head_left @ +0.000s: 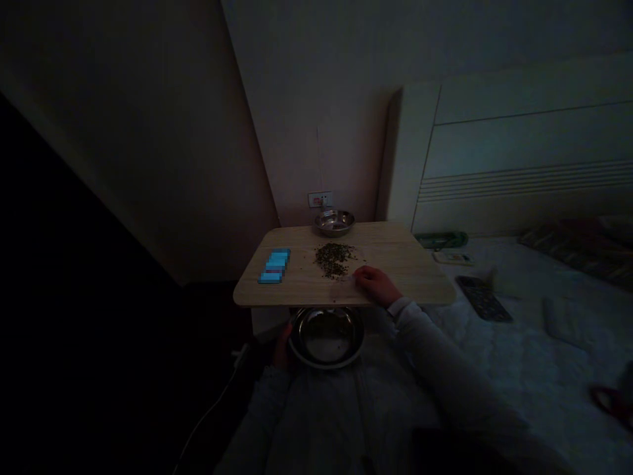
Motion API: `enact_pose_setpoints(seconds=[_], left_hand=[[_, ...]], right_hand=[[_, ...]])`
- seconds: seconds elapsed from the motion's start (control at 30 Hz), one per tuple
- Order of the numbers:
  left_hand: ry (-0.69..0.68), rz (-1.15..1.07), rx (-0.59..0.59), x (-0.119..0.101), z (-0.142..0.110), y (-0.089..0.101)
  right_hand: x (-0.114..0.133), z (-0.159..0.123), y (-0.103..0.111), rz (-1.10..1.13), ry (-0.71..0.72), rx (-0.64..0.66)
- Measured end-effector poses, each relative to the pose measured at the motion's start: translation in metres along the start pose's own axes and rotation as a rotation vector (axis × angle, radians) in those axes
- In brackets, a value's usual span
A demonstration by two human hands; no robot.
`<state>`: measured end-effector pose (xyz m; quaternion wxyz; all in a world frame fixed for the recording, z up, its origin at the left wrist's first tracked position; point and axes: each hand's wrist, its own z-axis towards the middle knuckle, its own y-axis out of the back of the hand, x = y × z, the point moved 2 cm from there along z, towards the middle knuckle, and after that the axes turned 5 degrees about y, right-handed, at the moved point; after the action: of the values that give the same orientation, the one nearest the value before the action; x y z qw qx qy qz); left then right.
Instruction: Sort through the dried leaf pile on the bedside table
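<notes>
"What are the hands doing?"
"The left hand [282, 349] is clasping the large round shiny metal bowl [326, 358]; the right hand [376, 285], fingers bunched, is reaching over the pale wooden table [403, 254]. I cannot tell whether it's pinching anything."
"And the small dark grains [332, 257]?"
"They're lying scattered just beside it, before a smaller silvery bowl [335, 227]."

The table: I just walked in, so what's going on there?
A person's right hand is over the table, beside scattered dark bits; it's too dim to tell whether it holds any. The left hand holds a metal bowl below the near edge. A second bowl stands near the far edge; a lit phone lies left.
</notes>
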<state>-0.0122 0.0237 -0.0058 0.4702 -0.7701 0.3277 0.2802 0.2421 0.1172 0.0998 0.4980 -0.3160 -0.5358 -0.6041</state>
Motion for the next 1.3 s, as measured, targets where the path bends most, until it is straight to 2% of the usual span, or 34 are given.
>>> enact_pose_setpoints(seconds=[0.13, 0.3, 0.4, 0.57, 0.63, 0.83, 1.0, 1.17, 1.3], left_hand=[[0.063, -0.032, -0.015, 0.000, -0.004, -0.004], [0.064, -0.040, 0.029, -0.001, -0.005, -0.008], [0.066, -0.032, 0.007, -0.002, -0.003, -0.006], [0.052, -0.037, -0.019, -0.001, -0.003, -0.006], [0.039, -0.033, -0.013, 0.000, -0.004, -0.008], [0.010, -0.009, -0.051, -0.001, -0.003, -0.003], [0.059, -0.040, 0.041, 0.001, 0.000, 0.000], [0.061, -0.062, 0.012, 0.002, 0.002, -0.001], [0.078, -0.062, -0.022, 0.002, 0.004, 0.003]], right_hand=[[0.001, 0.000, -0.001, 0.004, 0.001, 0.038], [-0.003, 0.000, -0.001, 0.069, -0.023, 0.047], [-0.004, 0.003, 0.003, 0.149, -0.036, -0.048], [-0.004, 0.006, 0.015, 0.226, -0.059, -0.330], [-0.003, 0.001, 0.015, 0.244, -0.068, -0.357], [0.010, -0.026, -0.010, 0.154, -0.024, -0.166], [0.026, -0.034, -0.034, -0.139, 0.094, -0.008], [0.035, -0.031, -0.045, -0.316, 0.091, 0.073], [0.037, -0.032, -0.046, -0.357, 0.061, 0.074]])
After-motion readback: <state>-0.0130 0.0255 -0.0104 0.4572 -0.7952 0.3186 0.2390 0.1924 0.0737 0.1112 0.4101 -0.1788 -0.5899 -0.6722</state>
